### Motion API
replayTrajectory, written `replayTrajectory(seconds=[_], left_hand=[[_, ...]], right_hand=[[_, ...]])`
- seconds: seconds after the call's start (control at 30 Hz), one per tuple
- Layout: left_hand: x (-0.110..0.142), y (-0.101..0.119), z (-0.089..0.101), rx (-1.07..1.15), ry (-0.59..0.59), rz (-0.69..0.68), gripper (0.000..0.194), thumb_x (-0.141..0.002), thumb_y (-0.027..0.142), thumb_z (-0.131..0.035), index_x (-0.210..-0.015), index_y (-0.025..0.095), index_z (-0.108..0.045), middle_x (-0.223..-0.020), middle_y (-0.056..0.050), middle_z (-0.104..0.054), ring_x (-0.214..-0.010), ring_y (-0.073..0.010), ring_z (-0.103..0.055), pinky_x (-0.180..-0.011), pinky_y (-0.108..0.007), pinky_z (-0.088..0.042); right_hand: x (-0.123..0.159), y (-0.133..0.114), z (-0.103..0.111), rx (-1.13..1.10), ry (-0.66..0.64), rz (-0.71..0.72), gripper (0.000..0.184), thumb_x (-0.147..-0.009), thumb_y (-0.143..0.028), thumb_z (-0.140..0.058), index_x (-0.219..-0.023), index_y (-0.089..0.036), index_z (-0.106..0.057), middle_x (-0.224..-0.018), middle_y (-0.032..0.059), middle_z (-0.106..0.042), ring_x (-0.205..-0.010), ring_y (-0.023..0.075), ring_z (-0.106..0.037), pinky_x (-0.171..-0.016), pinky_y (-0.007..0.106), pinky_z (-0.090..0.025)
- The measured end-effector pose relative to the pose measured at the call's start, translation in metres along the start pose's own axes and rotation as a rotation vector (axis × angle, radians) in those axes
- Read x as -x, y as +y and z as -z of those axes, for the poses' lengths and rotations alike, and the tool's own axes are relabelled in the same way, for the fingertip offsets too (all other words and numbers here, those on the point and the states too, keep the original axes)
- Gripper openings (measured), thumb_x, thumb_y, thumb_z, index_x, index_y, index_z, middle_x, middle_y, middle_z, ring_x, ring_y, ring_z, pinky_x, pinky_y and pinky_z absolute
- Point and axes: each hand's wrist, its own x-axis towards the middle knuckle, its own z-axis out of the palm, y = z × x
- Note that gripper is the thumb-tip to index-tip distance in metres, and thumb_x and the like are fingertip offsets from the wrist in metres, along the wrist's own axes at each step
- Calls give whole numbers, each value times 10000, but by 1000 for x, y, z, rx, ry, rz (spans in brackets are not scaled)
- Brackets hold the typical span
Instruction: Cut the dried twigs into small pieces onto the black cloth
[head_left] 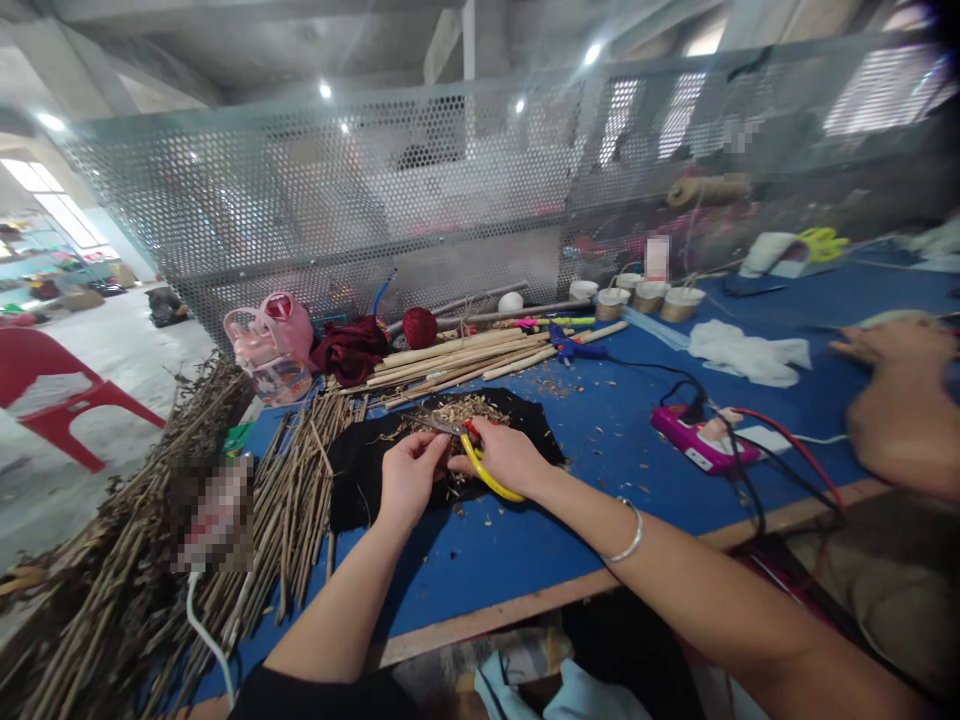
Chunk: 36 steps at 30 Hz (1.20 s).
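One scissors (491,480), frame centre, over cloth (351,480) | your right hand (514,457) closed round it | your left hand (405,488) pinched shut, contents unclear | blades (436,423) near fingertips (435,448): a slip could nick you

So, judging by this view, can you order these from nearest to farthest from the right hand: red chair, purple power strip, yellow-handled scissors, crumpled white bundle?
From the right hand:
1. yellow-handled scissors: in its grip
2. purple power strip: to its right
3. crumpled white bundle: right, behind the strip
4. red chair: far left, off the table
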Motion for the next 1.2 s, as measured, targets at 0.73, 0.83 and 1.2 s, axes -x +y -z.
replayTrajectory(seconds=[0.73, 0.83, 1.2], left_hand=[[0, 0, -2, 40, 16, 106, 329, -576, 352, -720, -790, 122, -622, -603, -19, -631, -480, -89, -545, -426, -177, -408], [-1, -2, -1, 36, 6, 123, 305, -597, 332, -706, -797, 122, -613, -626, -30, -638, -506, -96, -564, -428, -171, -409], [-3, -2, 1, 111, -21, 45, 290, -618, 360, -688, -758, 124, -595, -561, -10, -604, -470, -83, -533, -416, -164, -387]], right_hand=[[-1, -2, 0, 34, -59, -57, 582, -688, -723, -452, -916, -190, -504, -844, 82, -645, -768, 230, -622, -599, 266, -376], [-3, 1, 0, 55, -81, -84, 586, -676, -745, -434, -866, -199, -529, -814, 82, -650, -744, 230, -619, -585, 264, -371], [0, -2, 6, 53, -62, -35, 620, -651, -718, -502, -956, -178, -483, -883, 91, -639, -813, 245, -620, -630, 272, -380]])
